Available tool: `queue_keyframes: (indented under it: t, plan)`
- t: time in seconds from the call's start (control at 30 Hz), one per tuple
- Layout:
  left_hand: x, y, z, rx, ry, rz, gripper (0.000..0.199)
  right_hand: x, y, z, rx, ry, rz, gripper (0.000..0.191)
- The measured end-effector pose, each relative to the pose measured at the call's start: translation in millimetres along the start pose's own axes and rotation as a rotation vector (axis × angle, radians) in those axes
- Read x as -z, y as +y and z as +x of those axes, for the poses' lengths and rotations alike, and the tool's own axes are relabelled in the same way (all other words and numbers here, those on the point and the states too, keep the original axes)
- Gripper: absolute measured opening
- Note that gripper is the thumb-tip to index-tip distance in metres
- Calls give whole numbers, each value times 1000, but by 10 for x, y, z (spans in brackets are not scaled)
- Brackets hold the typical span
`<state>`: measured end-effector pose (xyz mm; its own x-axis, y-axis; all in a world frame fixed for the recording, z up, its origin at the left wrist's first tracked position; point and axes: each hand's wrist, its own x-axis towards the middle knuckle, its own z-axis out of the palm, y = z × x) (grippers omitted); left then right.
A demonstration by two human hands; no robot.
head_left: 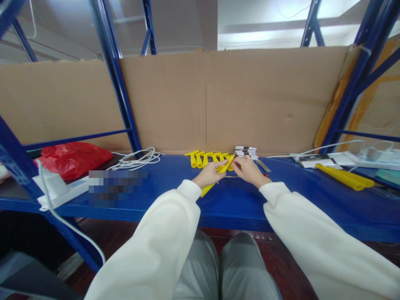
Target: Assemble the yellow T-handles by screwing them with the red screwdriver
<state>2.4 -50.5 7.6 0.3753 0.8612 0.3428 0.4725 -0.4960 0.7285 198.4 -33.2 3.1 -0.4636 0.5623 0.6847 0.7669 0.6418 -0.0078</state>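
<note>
My left hand (pixel 208 175) is closed around a yellow plastic tool (pixel 207 190), whose handle slants down toward the front edge. My right hand (pixel 248 170) is at the upper end of this tool, fingers bent and pressed together; what they pinch there is too small to make out. Just behind my hands, several yellow T-shaped plastic tools (pixel 199 160) lie in a row, round handle ends facing me. A stack of small white boxes with dark bands (pixel 245 151) stands beyond my right hand. Beside that hand lies a flat metal strip (pixel 264 166).
The blue shelf (pixel 175 187) has a cardboard back wall (pixel 265 96). Leftward are a white cable coil (pixel 137 159), a red plastic bag (pixel 73 157) and a power strip (pixel 68 191). Rightward lie long yellow tubes (pixel 342 177) and black-and-white packs (pixel 315 161). Blue posts (pixel 117 83) frame it.
</note>
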Motion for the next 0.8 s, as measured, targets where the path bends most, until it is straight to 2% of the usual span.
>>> queue_keyframes:
  t: [0.33,0.4,0.5,0.63,0.8]
  plan:
    - [15,-73,49,43,66,-31,65,41,22,19,-67,-14,-1,26]
    - [18,-78,52,48,81,-40,65,78,115,21,-162,6,8,24]
    - [26,-79,51,72,101,-46,64,147,360,-18,-409,35,26,22]
    - [35,-81,45,60,100,-38,64,205,708,-138,-619,-140,49,22]
    - [28,-84,37,64,89,-58,65,175,826,-187,-656,-325,94,24]
